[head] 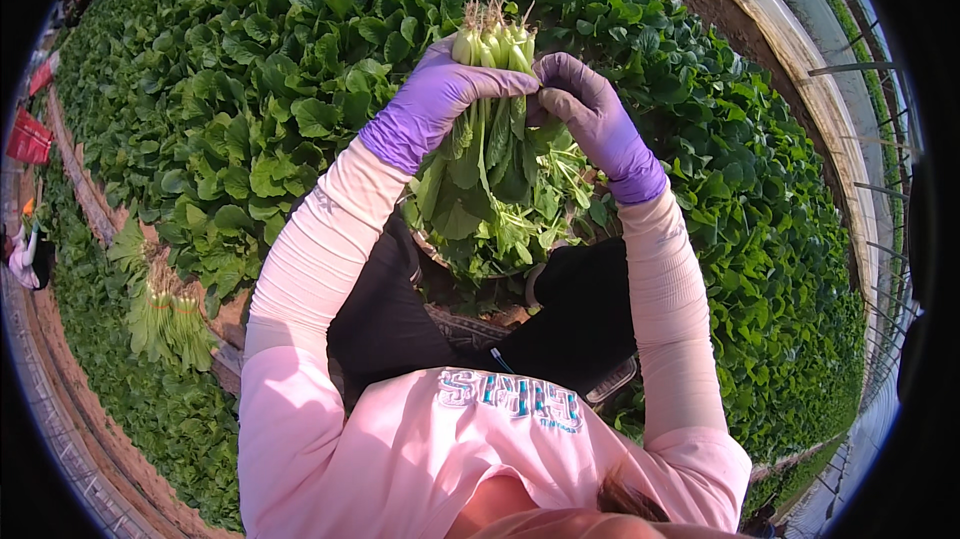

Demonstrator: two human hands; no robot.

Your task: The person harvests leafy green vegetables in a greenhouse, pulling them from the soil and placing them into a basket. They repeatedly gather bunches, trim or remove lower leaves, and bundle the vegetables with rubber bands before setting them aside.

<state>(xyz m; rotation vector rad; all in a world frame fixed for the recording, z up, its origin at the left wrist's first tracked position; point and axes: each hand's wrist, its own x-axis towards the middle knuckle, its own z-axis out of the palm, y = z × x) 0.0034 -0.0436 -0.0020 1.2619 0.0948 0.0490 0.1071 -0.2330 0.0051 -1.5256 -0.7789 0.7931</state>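
Observation:
My left hand [450, 92], in a purple glove, is closed around a bunch of leafy greens [491, 51]. The bunch is held with its thin roots up and its dark green leaves hanging down. My right hand [574, 96], in a purple glove soiled at the fingers, has its thumb and forefinger bent together against the right side of the bunch. Whether something small is pinched between them cannot be told. Below the bunch, between my knees, lies a heap of loose light green leaves [559, 194].
Rows of growing leafy greens [262, 96] surround me. Tied bunches of greens [169, 317] lie on soil at the left. A red bag [30, 137] and another person [26, 257] are at the far left. Plastic sheeting [810, 58] edges the bed at the right.

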